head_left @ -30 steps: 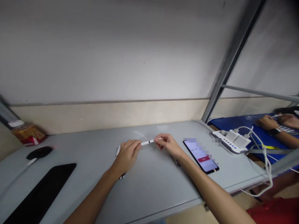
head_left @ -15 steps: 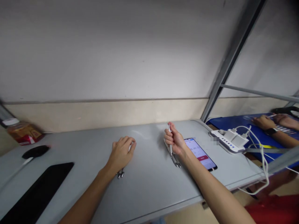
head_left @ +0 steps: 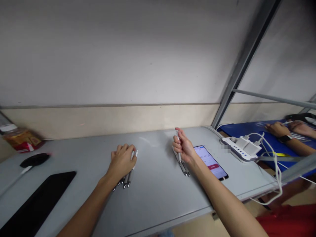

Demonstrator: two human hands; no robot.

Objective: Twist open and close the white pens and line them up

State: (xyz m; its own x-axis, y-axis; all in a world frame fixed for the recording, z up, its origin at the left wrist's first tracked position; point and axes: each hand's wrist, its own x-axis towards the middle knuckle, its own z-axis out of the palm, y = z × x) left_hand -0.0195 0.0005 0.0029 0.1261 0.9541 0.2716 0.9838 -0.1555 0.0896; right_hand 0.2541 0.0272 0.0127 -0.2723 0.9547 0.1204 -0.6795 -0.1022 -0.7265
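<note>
Fingers of the right hand (head_left: 185,148), right of centre in the frame, were clamped on a nearly upright white pen (head_left: 179,158), the thumb at its top end. A few spare pens (head_left: 183,168) lay on the desk (head_left: 153,197) just below that fist, near the phone (head_left: 209,161). Left of centre, the left hand (head_left: 122,159) lay over a loose bundle of pens (head_left: 129,179), its fingers bent and slightly apart; whether they gripped one could not be told. A sideways push there could have scattered the bundle, since such slim barrels probably rolled easily. Off-centre thumb pressure could have tipped the held pen, and lowering the fist carelessly could have knocked the spares askew.
</note>
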